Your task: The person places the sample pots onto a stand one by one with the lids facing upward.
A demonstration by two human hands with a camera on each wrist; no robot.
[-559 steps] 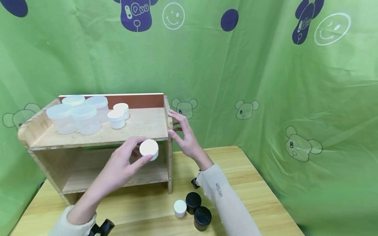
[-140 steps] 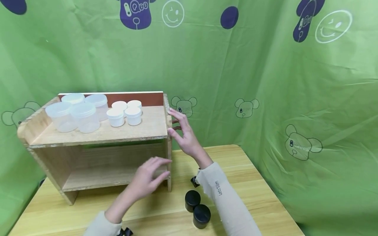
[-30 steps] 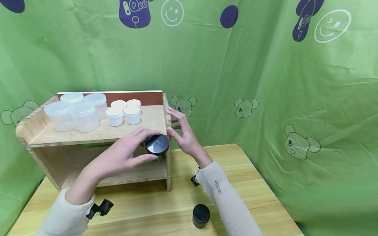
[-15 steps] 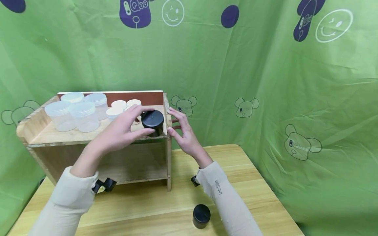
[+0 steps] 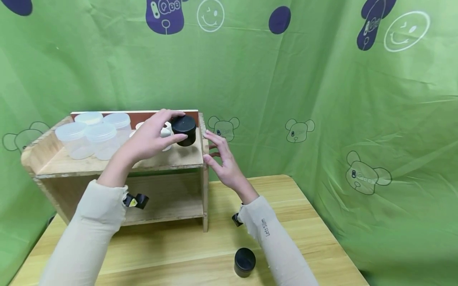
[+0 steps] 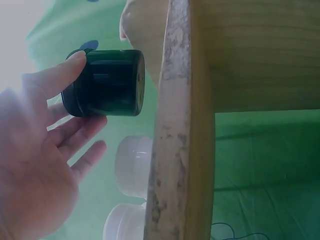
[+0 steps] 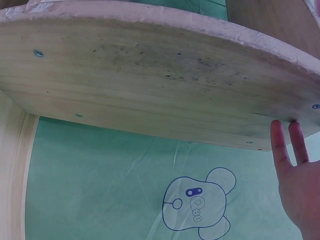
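My left hand point(image 5: 154, 133) grips a black lidded jar point(image 5: 184, 131) between thumb and fingers, over the right part of the wooden shelf's top board point(image 5: 182, 158). In the left wrist view the black jar point(image 6: 107, 82) hangs above the board's edge, its base clear of it. Small white jars point(image 5: 166, 133) stand just left of it, partly hidden behind the hand. My right hand point(image 5: 225, 163) rests its fingertips against the shelf's right side panel point(image 5: 205, 159); in the right wrist view two straight fingers point(image 7: 277, 145) touch the wood. Another black jar point(image 5: 245, 262) stands on the table.
Several larger translucent jars point(image 5: 101, 141) stand on the top board's left side. A raised side panel point(image 5: 39, 153) and a brown back strip point(image 5: 137, 117) bound the top. The lower shelf point(image 5: 164, 206) lies beneath. Green curtain point(image 5: 250, 79) hangs behind the wooden table point(image 5: 286, 222).
White jars went onto the top board earlier, and one black jar left the table. In the last second my left hand has carried it up and back over the board; the right hand stays put.
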